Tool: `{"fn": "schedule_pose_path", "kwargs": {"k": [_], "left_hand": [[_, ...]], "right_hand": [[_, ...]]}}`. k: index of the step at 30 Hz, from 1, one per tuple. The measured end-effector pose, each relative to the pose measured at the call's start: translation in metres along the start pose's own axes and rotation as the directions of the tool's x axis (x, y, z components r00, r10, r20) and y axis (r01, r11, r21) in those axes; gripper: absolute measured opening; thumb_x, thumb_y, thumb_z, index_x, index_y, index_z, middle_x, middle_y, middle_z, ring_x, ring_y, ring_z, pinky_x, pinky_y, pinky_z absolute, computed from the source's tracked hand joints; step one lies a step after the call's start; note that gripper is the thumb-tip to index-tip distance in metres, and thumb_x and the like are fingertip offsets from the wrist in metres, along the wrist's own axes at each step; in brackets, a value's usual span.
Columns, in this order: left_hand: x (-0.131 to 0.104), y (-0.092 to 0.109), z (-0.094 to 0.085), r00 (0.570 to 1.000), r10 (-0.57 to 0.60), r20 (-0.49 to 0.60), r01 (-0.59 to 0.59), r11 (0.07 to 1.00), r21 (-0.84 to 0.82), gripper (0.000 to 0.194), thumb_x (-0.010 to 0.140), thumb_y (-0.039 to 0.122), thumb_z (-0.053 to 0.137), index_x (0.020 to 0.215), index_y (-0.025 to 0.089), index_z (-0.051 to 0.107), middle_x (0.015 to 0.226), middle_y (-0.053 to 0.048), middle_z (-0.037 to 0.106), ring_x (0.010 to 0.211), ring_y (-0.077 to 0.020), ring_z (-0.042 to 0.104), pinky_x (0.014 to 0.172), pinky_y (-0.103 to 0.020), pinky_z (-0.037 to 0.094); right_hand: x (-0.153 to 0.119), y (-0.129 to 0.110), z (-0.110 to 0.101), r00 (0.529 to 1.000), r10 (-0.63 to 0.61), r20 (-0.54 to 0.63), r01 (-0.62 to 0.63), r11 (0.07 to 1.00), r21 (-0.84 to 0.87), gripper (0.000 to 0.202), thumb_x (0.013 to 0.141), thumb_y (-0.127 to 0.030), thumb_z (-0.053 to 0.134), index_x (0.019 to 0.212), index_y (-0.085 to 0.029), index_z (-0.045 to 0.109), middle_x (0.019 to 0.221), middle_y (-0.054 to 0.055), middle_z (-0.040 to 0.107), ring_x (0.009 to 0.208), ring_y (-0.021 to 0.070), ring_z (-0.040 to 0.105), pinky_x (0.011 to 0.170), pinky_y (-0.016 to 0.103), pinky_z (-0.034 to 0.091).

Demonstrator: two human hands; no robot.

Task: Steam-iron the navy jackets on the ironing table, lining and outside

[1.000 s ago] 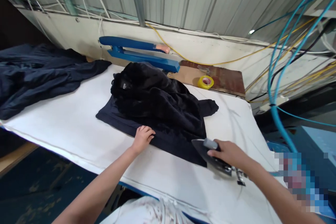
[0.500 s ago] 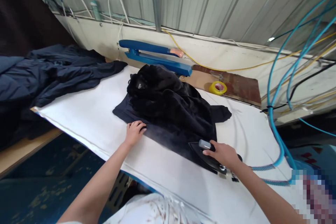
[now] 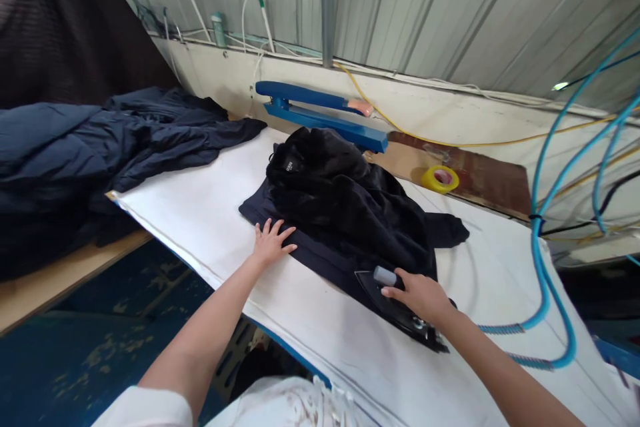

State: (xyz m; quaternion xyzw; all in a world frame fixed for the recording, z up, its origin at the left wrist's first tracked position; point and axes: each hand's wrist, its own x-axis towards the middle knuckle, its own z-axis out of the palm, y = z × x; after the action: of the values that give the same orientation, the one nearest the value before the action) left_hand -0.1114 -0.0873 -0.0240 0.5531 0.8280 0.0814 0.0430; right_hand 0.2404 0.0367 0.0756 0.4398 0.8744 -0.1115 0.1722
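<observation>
A dark garment with a furry black inside point(image 3: 345, 193) lies on the white-covered board point(image 3: 200, 213), its smooth navy edge towards me. My left hand point(image 3: 271, 242) rests on that edge near its left end, fingers spread and holding nothing. Further right, my right hand point(image 3: 420, 293) is wrapped round the grey-tipped handle of an iron point(image 3: 373, 285). The iron sits on the navy edge, its pointed tip to the left; my hand and wrist hide part of its rear.
Navy garments point(image 3: 100, 140) are heaped at the left. Behind the board are a blue sleeve form point(image 3: 325, 117) and yellow tape roll point(image 3: 440, 179). Blue hoses point(image 3: 540, 253) loop down at the right, near my right forearm.
The view has shifted, so the scene sits further right. My left hand's fingers have spread on the cloth. The iron has slid left along the navy edge, towards my left hand.
</observation>
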Motion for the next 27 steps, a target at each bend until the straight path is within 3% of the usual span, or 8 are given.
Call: {"fn": "schedule_pose_path", "kwargs": {"k": [4,11,15,19,24,27], "left_hand": [[0.005,-0.005,-0.008,0.998,0.057,-0.018,-0.056,0.997,0.046,0.053,0.070,0.062,0.045,0.120,0.044,0.044,0.130,-0.003,0.036,0.119,-0.0363,0.024,0.096,-0.059,0.002],[0.022,-0.029,-0.023,0.982,0.189,-0.009,-0.189,0.982,-0.023,0.054,0.068,0.061,0.048,0.118,0.042,0.047,0.114,-0.006,0.042,0.103,-0.0288,0.034,0.090,-0.047,0.023],[0.039,-0.047,-0.026,0.959,0.282,0.021,-0.277,0.952,-0.128,0.048,0.068,0.056,0.053,0.114,0.042,0.052,0.098,-0.007,0.046,0.093,-0.0262,0.037,0.083,-0.042,0.031],[0.058,-0.066,-0.025,0.930,0.365,0.041,-0.346,0.907,-0.240,0.043,0.069,0.046,0.057,0.111,0.039,0.055,0.095,-0.006,0.044,0.089,-0.0226,0.041,0.082,-0.036,0.035],[0.080,-0.104,-0.029,0.891,0.451,0.049,-0.408,0.845,-0.347,0.040,0.073,0.020,0.054,0.111,0.031,0.056,0.104,-0.005,0.041,0.088,-0.0166,0.046,0.081,-0.029,0.039],[0.093,-0.134,-0.035,0.906,0.423,0.004,-0.393,0.845,-0.362,0.046,0.070,0.007,0.050,0.109,0.031,0.058,0.104,-0.004,0.043,0.092,-0.0166,0.045,0.084,-0.030,0.039]], "right_hand": [[-0.002,-0.017,0.001,0.990,-0.135,0.035,0.136,0.990,-0.033,0.048,0.070,-0.065,0.042,0.092,-0.025,0.054,0.080,0.005,0.065,0.077,0.0252,0.059,0.056,0.027,0.032],[0.017,-0.069,-0.007,1.000,-0.009,0.020,0.010,0.999,-0.043,0.049,0.071,-0.065,0.040,0.092,-0.023,0.055,0.082,0.007,0.065,0.077,0.0254,0.060,0.058,0.028,0.035],[0.035,-0.103,-0.017,1.000,0.000,0.018,0.001,0.999,-0.049,0.051,0.070,-0.065,0.042,0.095,-0.023,0.055,0.085,0.008,0.065,0.080,0.0259,0.060,0.062,0.029,0.037],[0.059,-0.142,-0.027,1.000,-0.015,0.006,0.015,0.999,-0.048,0.053,0.069,-0.067,0.042,0.096,-0.023,0.056,0.087,0.009,0.065,0.081,0.0264,0.059,0.063,0.030,0.037],[0.091,-0.181,-0.044,0.994,0.103,-0.023,-0.103,0.994,-0.024,0.056,0.072,-0.066,0.037,0.101,-0.022,0.055,0.090,0.010,0.064,0.085,0.0256,0.059,0.065,0.030,0.037],[0.099,-0.199,-0.050,0.997,0.076,0.008,-0.076,0.997,-0.007,0.055,0.071,-0.067,0.039,0.098,-0.022,0.056,0.089,0.009,0.064,0.084,0.0255,0.059,0.064,0.029,0.037]]}}
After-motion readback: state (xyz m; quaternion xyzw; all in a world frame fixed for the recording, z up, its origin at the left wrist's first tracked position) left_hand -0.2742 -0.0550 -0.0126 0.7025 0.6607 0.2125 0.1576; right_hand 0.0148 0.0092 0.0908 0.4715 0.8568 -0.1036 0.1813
